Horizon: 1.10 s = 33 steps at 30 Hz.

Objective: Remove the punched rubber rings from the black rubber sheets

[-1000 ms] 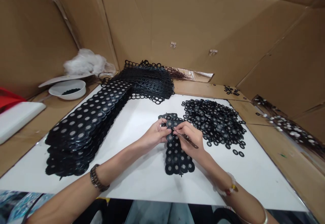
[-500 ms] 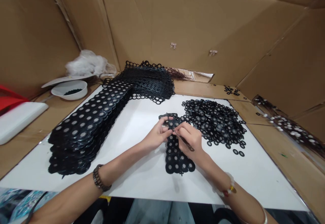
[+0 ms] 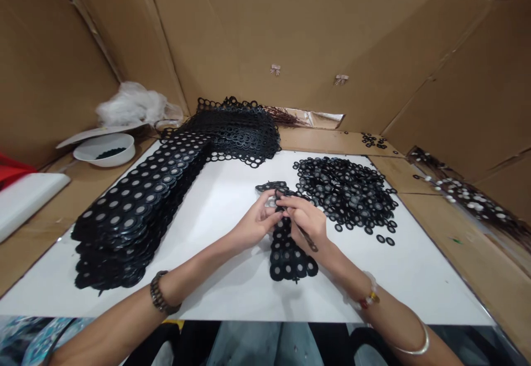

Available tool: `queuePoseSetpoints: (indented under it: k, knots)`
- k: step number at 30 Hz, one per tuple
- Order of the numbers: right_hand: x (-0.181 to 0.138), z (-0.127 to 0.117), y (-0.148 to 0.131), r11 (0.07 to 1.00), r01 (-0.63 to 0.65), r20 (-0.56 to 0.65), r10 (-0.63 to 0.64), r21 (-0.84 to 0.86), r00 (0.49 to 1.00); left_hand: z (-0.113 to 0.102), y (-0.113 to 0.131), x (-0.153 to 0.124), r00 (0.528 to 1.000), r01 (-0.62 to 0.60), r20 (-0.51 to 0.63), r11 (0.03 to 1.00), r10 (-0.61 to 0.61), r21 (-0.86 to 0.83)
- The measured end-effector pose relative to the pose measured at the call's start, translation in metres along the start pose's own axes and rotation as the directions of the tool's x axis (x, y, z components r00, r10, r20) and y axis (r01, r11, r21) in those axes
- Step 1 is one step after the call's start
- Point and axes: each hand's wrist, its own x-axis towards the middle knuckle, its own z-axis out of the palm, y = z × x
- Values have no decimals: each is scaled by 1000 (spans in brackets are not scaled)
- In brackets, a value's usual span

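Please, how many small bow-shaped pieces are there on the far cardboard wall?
2. One bow-shaped piece is near the wall's middle; the second is to its right, slightly lower in the picture, beyond the pile of black rings. None seems hidden.

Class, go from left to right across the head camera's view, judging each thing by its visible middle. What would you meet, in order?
White block → black stack → left hand → right hand → disc pile → white-flecked strip.
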Motion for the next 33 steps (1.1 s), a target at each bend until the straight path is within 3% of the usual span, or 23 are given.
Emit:
queuePoseSetpoints:
  k: [2, 5, 8, 12, 17, 24, 29, 33]
  knots:
    - [3, -1, -1, 990, -116, -71, 122, 85, 990, 1, 1, 0, 1000, 20, 7, 1000, -20, -16]
    - [9, -5, -4, 930, -294, -145, 329, 219, 933, 0, 1, 0, 999, 49, 17, 999, -48, -24]
    - [12, -7, -5, 882, -339, -137, 400, 328, 906, -4, 1, 1, 998, 63, -8, 996, -63, -65]
    - [9, -7, -4, 890, -343, -131, 394, 300, 910, -8, 2, 2, 997, 54, -42, 987, -61, -150]
    - [7, -6, -1, 942, -279, -83, 298, 185, 951, -10, 2, 2, 996, 59, -62, 982, -71, -178]
    - [3, -4, 3, 982, -189, -64, 188, -10, 980, -5, 8, 0, 997, 46, -49, 991, -52, -124]
    - [1, 2, 4, 953, -212, -11, 215, -215, 977, -7, 3, 0, 999, 29, -13, 1000, -29, 12]
    - [2, 4, 3, 955, -221, 47, 234, -198, 971, -13, -3, 2, 1000, 13, 25, 998, -14, 55]
